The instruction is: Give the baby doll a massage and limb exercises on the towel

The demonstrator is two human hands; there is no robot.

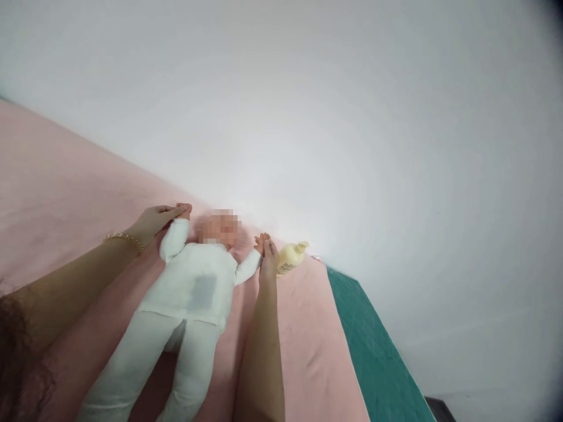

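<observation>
A baby doll (176, 275) in a white top (176, 269) and white pants (145, 334) is on its back on a pink sheet (312, 334), w/ its head nr the sheet's far edge, by the pale wall (352, 146). Its legs point to the near edge & go out of view at the bottom. There's a gray patch (202, 292) on the front of the top. The L hand (153, 223), w/ a bead bracelet (125, 239) on the wrist, has its grip closed on the doll's arm end, on the L side of the head. The R hand (269, 258) has its grip closed on the doll's other hand, thumb & fingers pinched on it. So both doll arms are out to the sides & bent up a bit. Just beside the R hand is a yellow pump bottle (291, 255), nr the sheet's far R corner; can't tell if it stands or lies. Past the sheet's R edge, a strip of green cover (373, 340) shows.
</observation>
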